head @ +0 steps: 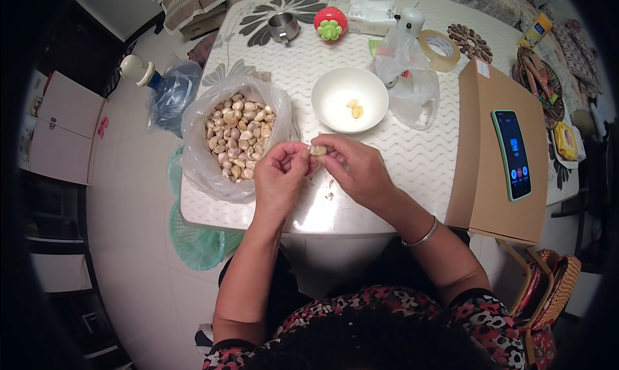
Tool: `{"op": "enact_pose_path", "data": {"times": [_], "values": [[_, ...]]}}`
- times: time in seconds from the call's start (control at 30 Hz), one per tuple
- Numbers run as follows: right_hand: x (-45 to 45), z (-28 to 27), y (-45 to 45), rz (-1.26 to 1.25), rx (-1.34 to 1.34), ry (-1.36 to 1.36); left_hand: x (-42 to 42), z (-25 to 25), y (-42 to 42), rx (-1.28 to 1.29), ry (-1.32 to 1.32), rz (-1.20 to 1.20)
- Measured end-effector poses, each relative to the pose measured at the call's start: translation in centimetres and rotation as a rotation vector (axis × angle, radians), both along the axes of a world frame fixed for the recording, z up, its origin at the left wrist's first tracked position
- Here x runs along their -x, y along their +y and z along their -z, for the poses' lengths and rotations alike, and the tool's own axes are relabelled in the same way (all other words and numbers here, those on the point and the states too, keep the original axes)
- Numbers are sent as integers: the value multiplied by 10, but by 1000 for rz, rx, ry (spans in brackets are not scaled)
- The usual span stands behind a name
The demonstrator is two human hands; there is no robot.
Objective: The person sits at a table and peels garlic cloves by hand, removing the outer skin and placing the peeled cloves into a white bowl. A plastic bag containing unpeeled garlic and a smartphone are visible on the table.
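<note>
Between the fingertips of both hands is a garlic clove (317,150) with skin on it. My right hand (355,169) pinches it between thumb and fingers, and my left hand (285,169) meets its left end with thumb and forefinger. Just beyond them stands a white bowl (329,92) with a few peeled garlic cloves (356,109) inside. A plastic bag (196,169) full of unpeeled garlic cloves (239,133) lies open at the left, beside my left hand. Small bits of garlic skin (329,196) lie on the table below my hands.
On the patterned table (367,220) a cardboard box (498,210) at the right carries a smartphone (512,154). Farther back are a metal cup (283,27), a red toy-like container (331,24), a tissue pack (371,14), a tape roll (439,50) and a clear plastic bag (411,94).
</note>
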State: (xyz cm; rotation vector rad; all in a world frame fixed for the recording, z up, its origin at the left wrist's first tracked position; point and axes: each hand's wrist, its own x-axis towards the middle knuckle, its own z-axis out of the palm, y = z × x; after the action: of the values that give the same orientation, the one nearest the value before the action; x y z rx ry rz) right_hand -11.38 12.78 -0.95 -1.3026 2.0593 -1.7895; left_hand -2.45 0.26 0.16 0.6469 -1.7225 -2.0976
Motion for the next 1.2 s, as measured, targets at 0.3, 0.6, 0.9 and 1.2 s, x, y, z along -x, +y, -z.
{"op": "enact_pose_path", "data": {"times": [0.3,0.6,0.9,1.2], "values": [[-2,1,1,13,-92,-34,-2,8,0,220,-2,-32],[0,0,-1,-29,-15,-192,-1,3,-6,201,19,-41],[0,7,0,15,-31,-13,-3,2,0,263,-27,-14],[-4,1,-2,-124,33,-321,-1,4,-1,286,-25,-53]]}}
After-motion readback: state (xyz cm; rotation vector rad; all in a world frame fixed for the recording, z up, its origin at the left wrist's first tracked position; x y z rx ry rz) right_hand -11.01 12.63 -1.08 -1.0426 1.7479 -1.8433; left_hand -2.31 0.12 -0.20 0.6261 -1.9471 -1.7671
